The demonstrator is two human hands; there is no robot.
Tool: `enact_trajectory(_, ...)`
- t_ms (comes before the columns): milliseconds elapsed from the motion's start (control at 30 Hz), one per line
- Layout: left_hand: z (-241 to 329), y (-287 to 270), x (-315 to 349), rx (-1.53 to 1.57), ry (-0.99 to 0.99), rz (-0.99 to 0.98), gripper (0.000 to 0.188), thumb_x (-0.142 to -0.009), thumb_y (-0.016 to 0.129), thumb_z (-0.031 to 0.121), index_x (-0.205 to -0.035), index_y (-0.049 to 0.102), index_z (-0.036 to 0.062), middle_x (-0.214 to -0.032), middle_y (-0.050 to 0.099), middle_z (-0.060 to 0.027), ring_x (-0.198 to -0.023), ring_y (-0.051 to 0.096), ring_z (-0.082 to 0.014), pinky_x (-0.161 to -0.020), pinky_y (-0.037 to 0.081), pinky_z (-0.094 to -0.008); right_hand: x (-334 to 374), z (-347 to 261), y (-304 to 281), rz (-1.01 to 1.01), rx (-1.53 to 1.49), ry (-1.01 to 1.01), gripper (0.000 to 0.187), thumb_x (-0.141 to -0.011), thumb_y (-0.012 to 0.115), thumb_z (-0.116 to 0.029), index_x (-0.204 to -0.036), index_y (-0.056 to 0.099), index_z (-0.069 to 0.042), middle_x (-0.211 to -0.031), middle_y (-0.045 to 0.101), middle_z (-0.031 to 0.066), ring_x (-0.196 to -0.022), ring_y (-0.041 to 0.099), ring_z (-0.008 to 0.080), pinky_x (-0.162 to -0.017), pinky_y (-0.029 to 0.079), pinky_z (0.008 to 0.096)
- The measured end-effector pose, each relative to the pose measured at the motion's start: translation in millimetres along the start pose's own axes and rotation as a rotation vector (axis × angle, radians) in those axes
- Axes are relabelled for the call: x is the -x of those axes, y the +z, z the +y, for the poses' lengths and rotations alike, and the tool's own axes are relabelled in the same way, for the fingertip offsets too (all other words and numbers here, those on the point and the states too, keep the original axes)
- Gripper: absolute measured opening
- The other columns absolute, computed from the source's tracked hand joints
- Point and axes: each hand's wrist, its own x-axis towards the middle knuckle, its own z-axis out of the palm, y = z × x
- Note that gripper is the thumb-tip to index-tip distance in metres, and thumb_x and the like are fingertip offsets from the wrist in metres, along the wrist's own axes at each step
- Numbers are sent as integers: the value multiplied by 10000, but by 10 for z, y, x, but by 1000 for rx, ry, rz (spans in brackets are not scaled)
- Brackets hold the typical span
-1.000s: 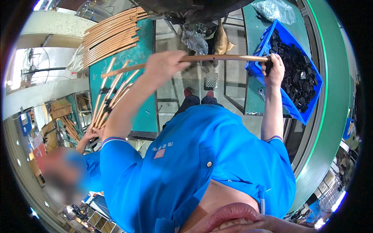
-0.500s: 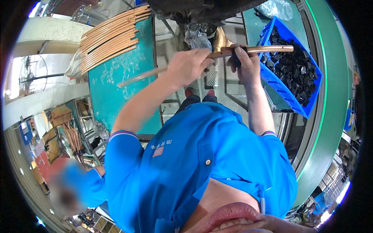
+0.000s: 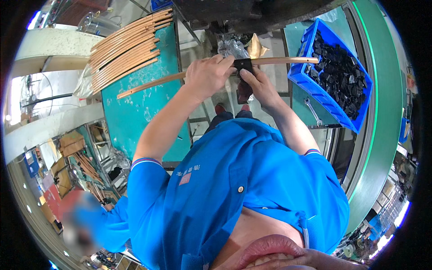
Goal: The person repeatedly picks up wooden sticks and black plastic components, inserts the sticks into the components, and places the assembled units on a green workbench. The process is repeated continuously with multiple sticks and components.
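Since a moment ago our right hand (image 3: 260, 85) has slid its pinched black sleeve (image 3: 243, 65) leftward along the copper tube (image 3: 274, 60) at upper centre, toward our gripping left hand (image 3: 206, 74); seating it looks next.

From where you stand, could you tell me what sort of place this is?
Most likely a factory assembly station: copper tubes lie stacked on a green workbench, a blue bin holds small black parts, and a green conveyor runs alongside.
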Motion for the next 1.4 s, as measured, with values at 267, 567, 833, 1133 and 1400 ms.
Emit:
enact_trajectory(267, -352, 28, 68, -80, 38, 99, 254, -833, 698, 366, -990, 638, 175, -712, 595, -25, -591, 641, -253, -486, 504, -383, -323, 165, 97, 1, 51, -64, 341, -1013, 495, -346, -988, 560, -12, -769, 608, 48, -657, 575, 127, -579, 460, 287)
enact_trajectory(567, -729, -41, -165, -184, 86, 201, 247, -820, 710, 349, -983, 628, 182, -771, 627, -9, -607, 652, -245, -489, 515, -375, -731, 68, 239, 111, 171, -323, 348, -1002, 504, -326, -941, 577, 9, -741, 610, 74, -649, 583, 137, -583, 471, 309)
enact_trajectory(833, -990, 39, -359, -214, 125, 110, 213, -851, 689, 334, -975, 653, 164, -818, 697, -68, -657, 677, -274, -539, 531, -392, -907, -136, 368, 311, 35, -98, 388, -960, 542, -335, -873, 624, 35, -731, 615, 75, -647, 603, 152, -582, 477, 325)
enact_trajectory(1133, -976, 19, -407, -85, -66, -247, 252, -890, 641, 391, -1021, 653, 176, -911, 705, -60, -815, 680, -308, -679, 537, -432, -916, -132, 335, 309, 92, 15, 452, -945, 553, -376, -1061, 646, 51, -842, 639, 72, -751, 611, 162, -669, 470, 315)
enact_trajectory(1400, -1059, -129, -411, -77, -129, -304, 332, -862, 666, 432, -968, 652, 118, -892, 686, -109, -865, 664, -327, -716, 516, -460, -723, 151, -421, -201, 205, 44, 339, -917, 669, -314, -1017, 654, 9, -769, 643, 34, -666, 617, 121, -589, 489, 280)
